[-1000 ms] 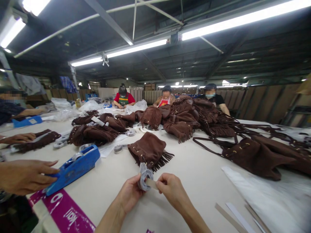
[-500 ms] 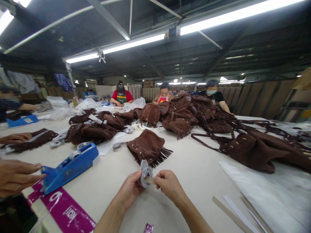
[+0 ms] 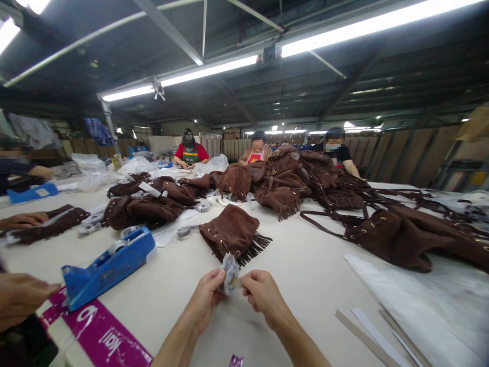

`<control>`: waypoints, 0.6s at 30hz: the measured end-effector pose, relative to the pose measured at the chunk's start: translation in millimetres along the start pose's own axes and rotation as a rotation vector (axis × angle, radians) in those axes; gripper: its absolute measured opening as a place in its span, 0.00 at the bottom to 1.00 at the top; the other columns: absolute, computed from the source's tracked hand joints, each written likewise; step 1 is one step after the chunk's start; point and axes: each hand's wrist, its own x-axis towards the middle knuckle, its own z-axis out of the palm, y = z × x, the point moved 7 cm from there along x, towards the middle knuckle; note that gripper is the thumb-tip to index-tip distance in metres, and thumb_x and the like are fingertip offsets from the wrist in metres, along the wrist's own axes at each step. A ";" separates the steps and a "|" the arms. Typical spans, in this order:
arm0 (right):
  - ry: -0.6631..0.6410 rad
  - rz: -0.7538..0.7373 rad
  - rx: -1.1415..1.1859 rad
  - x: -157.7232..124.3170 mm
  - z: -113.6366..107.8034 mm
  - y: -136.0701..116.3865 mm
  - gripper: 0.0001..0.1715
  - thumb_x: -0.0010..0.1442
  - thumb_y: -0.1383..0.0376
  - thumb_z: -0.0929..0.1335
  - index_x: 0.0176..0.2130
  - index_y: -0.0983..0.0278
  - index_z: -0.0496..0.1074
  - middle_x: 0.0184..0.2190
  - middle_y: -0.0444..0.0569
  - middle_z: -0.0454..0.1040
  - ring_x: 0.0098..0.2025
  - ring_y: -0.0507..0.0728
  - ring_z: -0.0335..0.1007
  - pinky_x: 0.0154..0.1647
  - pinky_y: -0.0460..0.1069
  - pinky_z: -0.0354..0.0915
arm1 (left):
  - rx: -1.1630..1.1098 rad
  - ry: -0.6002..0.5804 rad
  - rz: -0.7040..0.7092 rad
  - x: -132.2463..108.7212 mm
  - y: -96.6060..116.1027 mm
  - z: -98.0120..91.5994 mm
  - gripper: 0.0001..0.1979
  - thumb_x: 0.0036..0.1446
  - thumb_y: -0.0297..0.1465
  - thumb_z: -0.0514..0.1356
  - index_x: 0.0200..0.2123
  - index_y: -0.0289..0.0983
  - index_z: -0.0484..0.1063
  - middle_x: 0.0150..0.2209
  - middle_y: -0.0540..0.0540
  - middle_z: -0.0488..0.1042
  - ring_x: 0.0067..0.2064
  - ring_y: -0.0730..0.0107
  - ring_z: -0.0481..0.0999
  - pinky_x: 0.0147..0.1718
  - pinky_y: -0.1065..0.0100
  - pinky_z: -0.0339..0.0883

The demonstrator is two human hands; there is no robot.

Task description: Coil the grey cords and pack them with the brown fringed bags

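Working at a big pale table [image 3: 305, 270], clock centred between my hands. Pile of brown fringed bags [image 3: 282, 176] off at 1 o'clock, one fringed bag [image 3: 233, 229] on its own at 12. Blue tape dispenser [image 3: 110, 267] sits between 9 and 10; a co-worker's hand [image 3: 23, 300] has backed off it, over at 9. My left hand [image 3: 204, 298] grips the grey wrapped bundle [image 3: 229, 270] dead centre, while my right hand [image 3: 262, 293] pinches the beige strip [image 3: 237, 282] at its 4 o'clock side. Less strip shows than a second ago, so I'd guess it's tucked deeper or just turned.
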 end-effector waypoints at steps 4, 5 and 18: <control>-0.018 0.069 0.115 -2.9 5.4 10.9 0.07 0.50 0.63 0.61 0.23 0.63 0.62 0.16 0.40 0.65 0.12 0.46 0.46 0.14 0.44 0.41 | -0.008 0.002 -0.015 -1.6 0.6 1.6 0.21 0.44 0.45 0.69 0.31 0.33 0.72 0.27 0.48 0.71 0.31 0.69 0.67 0.31 0.70 0.58; -0.009 0.064 0.130 -2.4 6.4 12.4 0.07 0.50 0.63 0.62 0.23 0.63 0.62 0.16 0.40 0.64 0.12 0.46 0.46 0.14 0.44 0.41 | 0.003 -0.003 -0.011 -2.1 1.2 2.6 0.20 0.44 0.44 0.69 0.31 0.33 0.72 0.27 0.48 0.71 0.30 0.69 0.67 0.31 0.70 0.58; -0.003 0.072 0.336 1.0 11.9 22.5 0.09 0.47 0.60 0.65 0.22 0.63 0.62 0.15 0.37 0.62 0.11 0.44 0.44 0.13 0.44 0.37 | 0.056 -0.040 0.035 -0.4 6.2 2.5 0.22 0.44 0.47 0.68 0.30 0.33 0.72 0.26 0.50 0.69 0.30 0.72 0.65 0.31 0.72 0.59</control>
